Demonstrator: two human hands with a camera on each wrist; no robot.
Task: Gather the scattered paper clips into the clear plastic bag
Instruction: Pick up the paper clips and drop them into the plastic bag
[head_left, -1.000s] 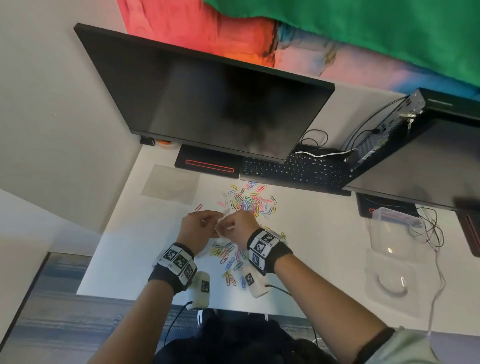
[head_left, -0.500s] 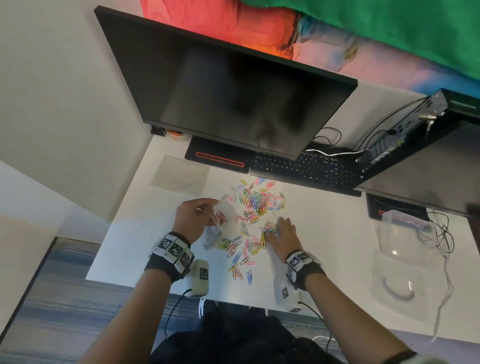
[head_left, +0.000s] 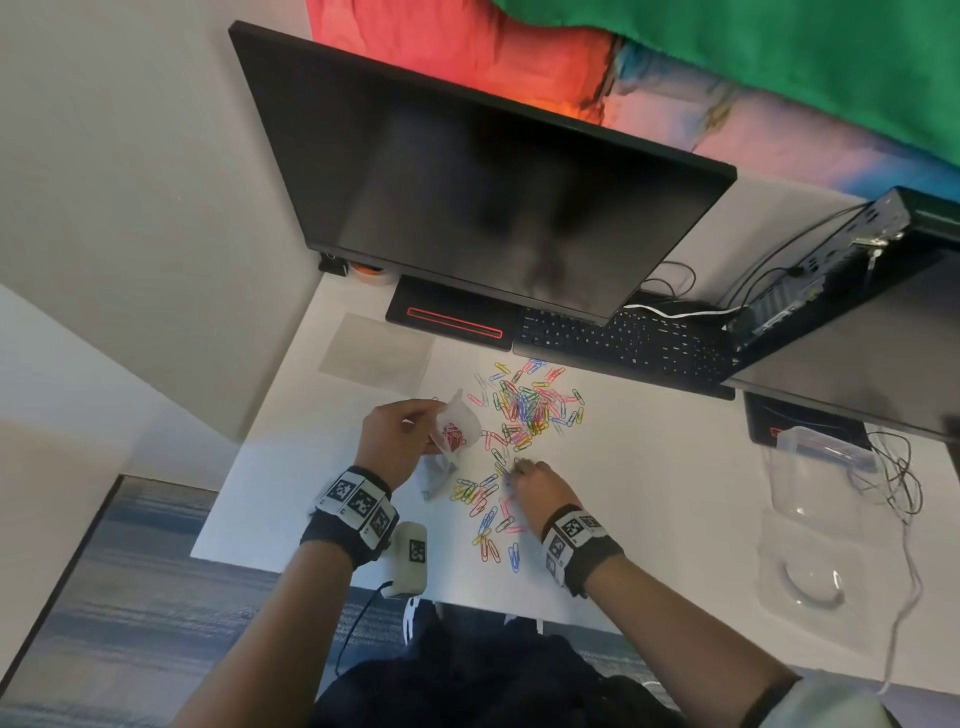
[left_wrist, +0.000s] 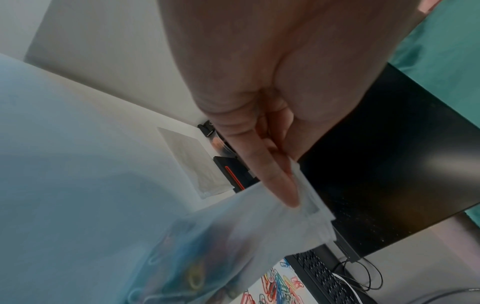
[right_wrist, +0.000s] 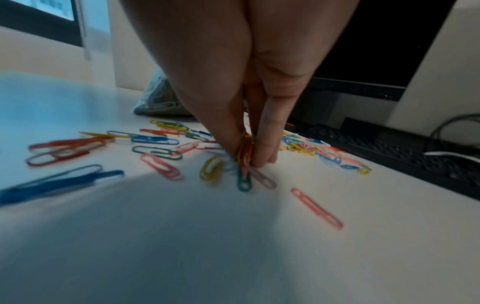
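Observation:
Coloured paper clips (head_left: 524, 410) lie scattered over the white desk (head_left: 649, 467), with a looser group (head_left: 488, 512) nearer me. My left hand (head_left: 400, 436) holds the clear plastic bag (head_left: 457, 431) up by its rim, pinched between thumb and fingers (left_wrist: 280, 185); several clips (left_wrist: 187, 273) show through the bag's (left_wrist: 233, 226) plastic. My right hand (head_left: 530, 483) is down on the desk among the clips. In the right wrist view its fingertips (right_wrist: 262, 158) pinch a small bunch of clips (right_wrist: 244, 156) against the surface.
A black monitor (head_left: 493, 208) and keyboard (head_left: 623, 345) stand just behind the clips. A grey mat (head_left: 376, 353) lies at the back left. A clear plastic container (head_left: 815, 467) and its lid (head_left: 805, 571) sit at the right with cables (head_left: 898, 478). The desk's near edge is by my wrists.
My right hand left the bag, moved right and down onto the desk, and closed its fingertips on clips. My left hand kept holding the bag up.

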